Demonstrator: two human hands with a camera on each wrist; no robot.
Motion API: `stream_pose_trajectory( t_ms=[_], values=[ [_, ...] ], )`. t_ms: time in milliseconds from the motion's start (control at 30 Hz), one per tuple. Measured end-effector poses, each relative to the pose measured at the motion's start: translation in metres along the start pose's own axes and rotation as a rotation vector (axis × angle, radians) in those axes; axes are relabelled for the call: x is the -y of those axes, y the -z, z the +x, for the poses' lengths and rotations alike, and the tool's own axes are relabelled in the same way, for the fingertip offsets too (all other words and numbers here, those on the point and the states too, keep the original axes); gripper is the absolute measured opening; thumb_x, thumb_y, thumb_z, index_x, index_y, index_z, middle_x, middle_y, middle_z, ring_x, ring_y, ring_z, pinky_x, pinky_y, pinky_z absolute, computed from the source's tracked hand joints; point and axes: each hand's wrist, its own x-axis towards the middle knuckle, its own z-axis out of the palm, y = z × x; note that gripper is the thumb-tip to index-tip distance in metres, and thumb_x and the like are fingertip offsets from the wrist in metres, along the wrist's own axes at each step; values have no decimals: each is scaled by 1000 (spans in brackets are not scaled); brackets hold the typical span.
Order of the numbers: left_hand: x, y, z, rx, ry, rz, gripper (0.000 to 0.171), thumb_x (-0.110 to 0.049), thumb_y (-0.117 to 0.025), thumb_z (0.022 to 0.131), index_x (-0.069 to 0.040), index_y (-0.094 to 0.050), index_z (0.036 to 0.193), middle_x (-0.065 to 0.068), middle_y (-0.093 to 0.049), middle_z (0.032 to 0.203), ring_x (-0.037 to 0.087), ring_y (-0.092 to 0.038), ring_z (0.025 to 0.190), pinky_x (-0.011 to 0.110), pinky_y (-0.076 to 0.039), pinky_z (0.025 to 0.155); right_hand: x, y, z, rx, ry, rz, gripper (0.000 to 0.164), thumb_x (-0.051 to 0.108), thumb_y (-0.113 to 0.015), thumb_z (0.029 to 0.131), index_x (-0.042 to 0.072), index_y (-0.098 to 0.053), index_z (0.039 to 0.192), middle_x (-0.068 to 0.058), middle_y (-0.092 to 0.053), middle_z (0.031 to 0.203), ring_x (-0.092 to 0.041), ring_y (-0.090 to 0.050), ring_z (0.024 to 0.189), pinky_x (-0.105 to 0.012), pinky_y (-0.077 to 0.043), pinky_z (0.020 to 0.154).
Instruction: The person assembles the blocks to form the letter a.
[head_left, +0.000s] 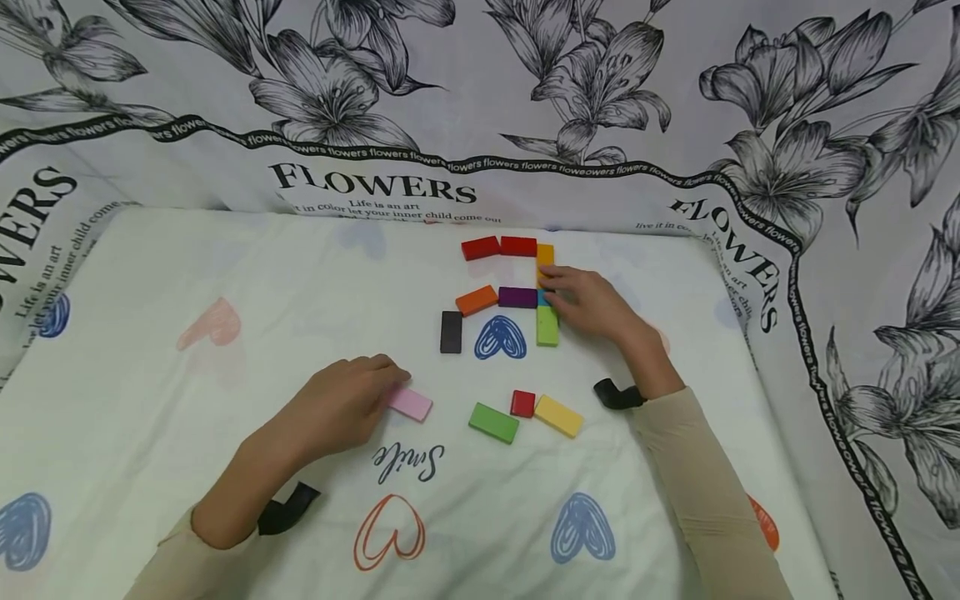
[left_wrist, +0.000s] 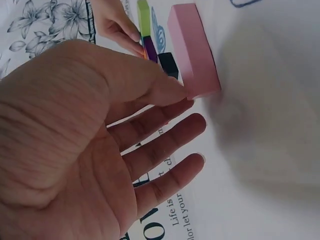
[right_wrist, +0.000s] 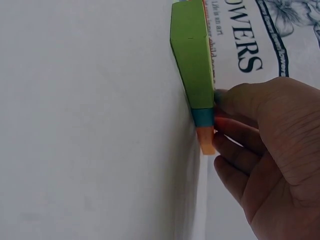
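My left hand [head_left: 348,404] pinches the left end of a pink block [head_left: 412,404] lying on the cloth. In the left wrist view, thumb and index finger meet at that block's near end, other fingers extended. My right hand [head_left: 588,302] touches the right side of a column of blocks with loosely bent fingers. That column has a yellow-orange block [head_left: 545,252], a small blue block [head_left: 542,297] partly covered by fingers, and a light green block [head_left: 547,327]. Leftward lie two red blocks [head_left: 518,247], a purple block [head_left: 517,297], an orange block [head_left: 477,300] and a black block [head_left: 451,332].
Nearer to me lie a green block [head_left: 493,422], a small red block [head_left: 522,403] and a yellow block [head_left: 558,416]. A white cloth [head_left: 300,275] printed with hearts and words lies under everything. Flower-printed fabric [head_left: 465,108] borders it at the back and right.
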Motion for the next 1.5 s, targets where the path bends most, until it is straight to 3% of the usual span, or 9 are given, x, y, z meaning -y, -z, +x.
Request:
stream_pose_trajectory(
  t_ms=[133, 367, 867, 1133, 1367, 1500],
  values=[
    [-3, -2, -1, -16, -59, 30, 28, -1, -74, 90, -12, -78, 115, 1, -75, 106, 21, -71, 92, 43, -59, 86, 0, 2, 0, 1, -5, 1, 41, 20, -63, 107, 9, -62, 146, -5, -53, 162, -31, -43, 157, -53, -36, 128],
    [-2, 1, -3, -29, -39, 97, 24, -3, -82, 88, -14, -80, 110, 0, -77, 103, 21, -72, 95, 42, -58, 88, 0, 1, 2, 14, -10, 13, 42, 20, -62, 107, 9, -61, 147, -5, -52, 163, -31, -42, 158, -52, -36, 129],
    [-7, 0, 4, -47, -134, 178, 18, -5, -84, 86, -16, -77, 99, -3, -72, 93, 17, -66, 84, 37, -56, 79, 1, 1, 2, 10, 6, 3, 41, 20, -62, 107, 8, -62, 147, -5, -53, 163, -30, -43, 157, -51, -36, 129],
    [-13, -6, 22, -28, -156, 175, 20, -6, -80, 91, -14, -77, 110, 1, -74, 101, 19, -69, 91, 38, -58, 85, -1, -1, 1, 4, -1, 1, 41, 20, -62, 107, 9, -62, 147, -4, -53, 163, -29, -43, 157, -50, -36, 129],
    [-26, -19, 47, -28, -174, 312, 25, -10, -82, 90, -14, -76, 114, 6, -75, 112, 24, -72, 99, 37, -58, 87, -2, -2, 1, 4, 4, 14, 41, 20, -63, 107, 9, -62, 147, -5, -53, 162, -29, -43, 157, -51, -35, 129],
    [-33, -24, 57, -32, -212, 339, 30, -15, -83, 90, -15, -76, 120, 7, -75, 117, 24, -72, 103, 37, -58, 89, -2, -1, 1, -7, 14, 10, 41, 20, -63, 107, 9, -62, 146, -5, -54, 162, -29, -44, 157, -51, -36, 129]
  ],
)
